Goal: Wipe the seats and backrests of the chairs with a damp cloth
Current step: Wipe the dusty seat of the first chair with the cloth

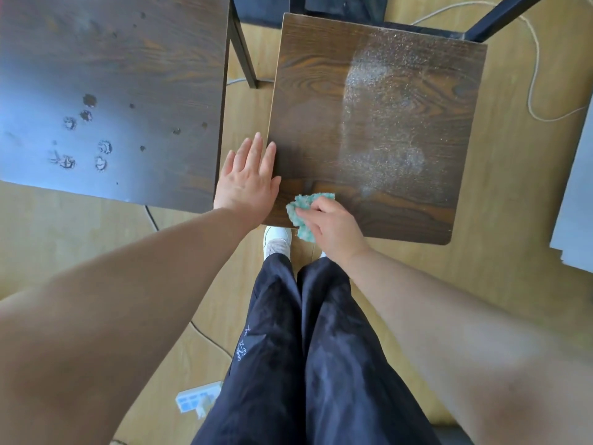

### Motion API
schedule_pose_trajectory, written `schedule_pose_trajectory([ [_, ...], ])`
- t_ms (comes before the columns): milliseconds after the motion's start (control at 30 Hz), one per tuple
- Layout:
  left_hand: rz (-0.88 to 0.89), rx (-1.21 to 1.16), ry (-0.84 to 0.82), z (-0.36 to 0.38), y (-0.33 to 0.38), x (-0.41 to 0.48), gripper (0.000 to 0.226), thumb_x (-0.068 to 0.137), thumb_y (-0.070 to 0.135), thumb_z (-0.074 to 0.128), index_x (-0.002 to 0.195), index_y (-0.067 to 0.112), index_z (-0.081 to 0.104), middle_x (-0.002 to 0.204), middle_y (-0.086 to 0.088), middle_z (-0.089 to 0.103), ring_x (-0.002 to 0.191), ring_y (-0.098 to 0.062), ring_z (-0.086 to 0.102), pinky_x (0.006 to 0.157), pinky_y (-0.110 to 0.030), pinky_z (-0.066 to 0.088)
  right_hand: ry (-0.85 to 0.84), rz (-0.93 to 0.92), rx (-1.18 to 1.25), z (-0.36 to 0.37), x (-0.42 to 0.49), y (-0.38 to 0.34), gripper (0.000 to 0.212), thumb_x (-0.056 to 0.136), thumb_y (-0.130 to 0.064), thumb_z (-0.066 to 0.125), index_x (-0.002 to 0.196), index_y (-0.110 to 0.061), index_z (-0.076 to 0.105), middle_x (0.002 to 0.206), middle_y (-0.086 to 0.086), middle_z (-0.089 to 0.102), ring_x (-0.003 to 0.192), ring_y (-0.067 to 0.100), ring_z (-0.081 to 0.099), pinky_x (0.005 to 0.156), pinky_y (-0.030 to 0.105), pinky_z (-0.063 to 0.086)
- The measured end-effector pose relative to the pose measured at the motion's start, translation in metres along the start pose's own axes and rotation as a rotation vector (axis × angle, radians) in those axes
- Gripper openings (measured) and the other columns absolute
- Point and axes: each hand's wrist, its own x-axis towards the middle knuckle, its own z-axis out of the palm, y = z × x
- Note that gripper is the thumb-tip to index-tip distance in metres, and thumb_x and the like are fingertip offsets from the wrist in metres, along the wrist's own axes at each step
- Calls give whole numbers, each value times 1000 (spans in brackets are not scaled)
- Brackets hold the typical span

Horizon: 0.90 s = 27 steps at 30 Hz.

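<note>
Head view, looking down: the right hand (332,228) grips a bunched green cloth (303,208) and holds it against the near left corner of a dark wooden chair seat (378,123), whose middle carries a pale dusty patch (382,123). The left hand (247,179) lies flat with straight fingers on the left edge of that seat, just beside the cloth. A second chair seat (112,75), marked with spots, stands to the left on the wooden floor (80,236), above dark trousers (305,348).

Black trousers (337,348) (small white script), white shoes (277,239)
</note>
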Motion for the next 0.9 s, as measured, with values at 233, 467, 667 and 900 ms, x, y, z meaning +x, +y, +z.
schedule_pose_trajectory([
  [233,17,30,47,-24,3,25,60,106,41,24,158,17,8,167,-10,5,154,-27,4,124,-46,12,-146,13,-67,-1,-15,-8,55,88,-56,35,104,-12,64,83,-16,47,77,-6,48,68,10,33],
  [467,18,31,137,-63,17,84,61,106,41,22,159,18,5,167,-9,2,154,-26,1,125,-45,9,281,286,207,-86,51,13,28,98,-14,58,123,-14,69,102,-8,57,93,3,54,79,-1,37],
  [667,25,38,174,-83,24,124,60,106,42,21,159,19,5,167,-7,2,154,-26,1,125,-43,6,502,420,230,-180,171,56,29,101,-18,53,126,-13,67,113,-1,56,105,16,58,95,29,50],
  [900,2,46,140,-80,27,145,60,106,43,18,160,21,2,167,-4,-3,154,-24,-6,125,-43,1,367,542,47,-190,236,85,34,103,-24,47,132,-14,62,127,5,55,106,20,56,84,23,43],
])
